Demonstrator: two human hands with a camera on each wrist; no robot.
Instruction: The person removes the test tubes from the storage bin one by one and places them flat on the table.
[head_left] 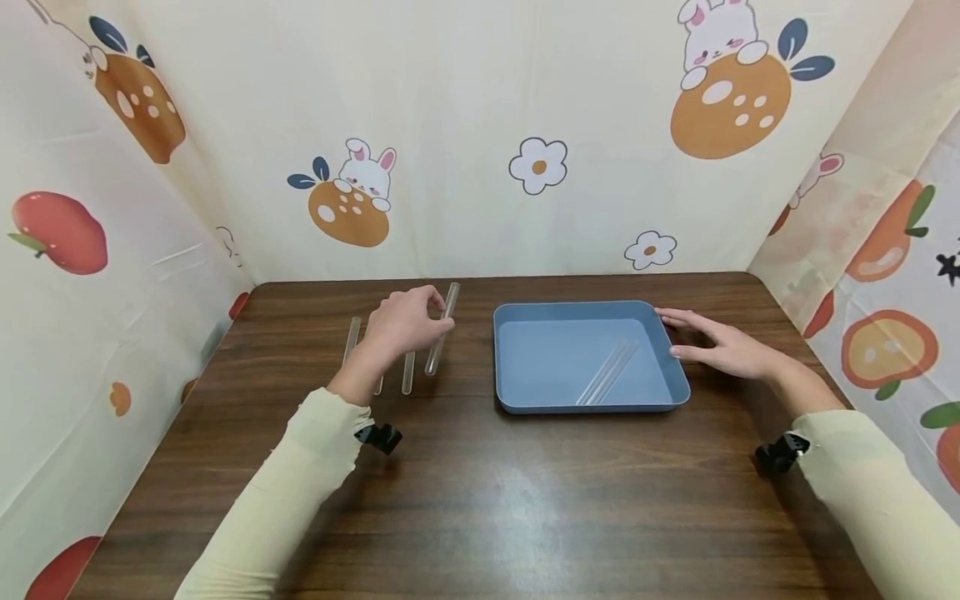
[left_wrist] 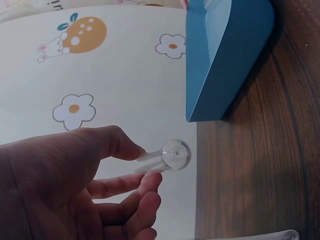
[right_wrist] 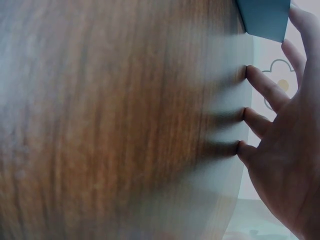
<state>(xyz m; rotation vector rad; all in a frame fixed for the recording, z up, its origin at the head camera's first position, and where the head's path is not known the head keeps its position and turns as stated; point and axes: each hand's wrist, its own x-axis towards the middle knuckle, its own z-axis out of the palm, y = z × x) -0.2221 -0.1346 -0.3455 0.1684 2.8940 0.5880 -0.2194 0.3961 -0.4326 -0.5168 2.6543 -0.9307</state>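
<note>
My left hand (head_left: 405,321) pinches a clear glass test tube (head_left: 452,302) between thumb and fingers, tilted above the table. In the left wrist view the rounded end of that test tube (left_wrist: 176,154) faces the camera. Beneath and beside this hand, more clear test tubes (head_left: 408,373) lie on the wood, partly covered by the hand and wrist. My right hand (head_left: 716,343) rests at the right side of a blue tray (head_left: 540,313), thumb and forefinger by its rim. Its other fingertips touch the table in the right wrist view. Inside the tray, clear test tubes (head_left: 607,373) lie slanted side by side.
The dark wooden table (head_left: 480,500) meets a printed curtain (head_left: 465,100) at the back, with more curtain on both sides. Black wrist cameras (head_left: 380,437) sit at both cuffs.
</note>
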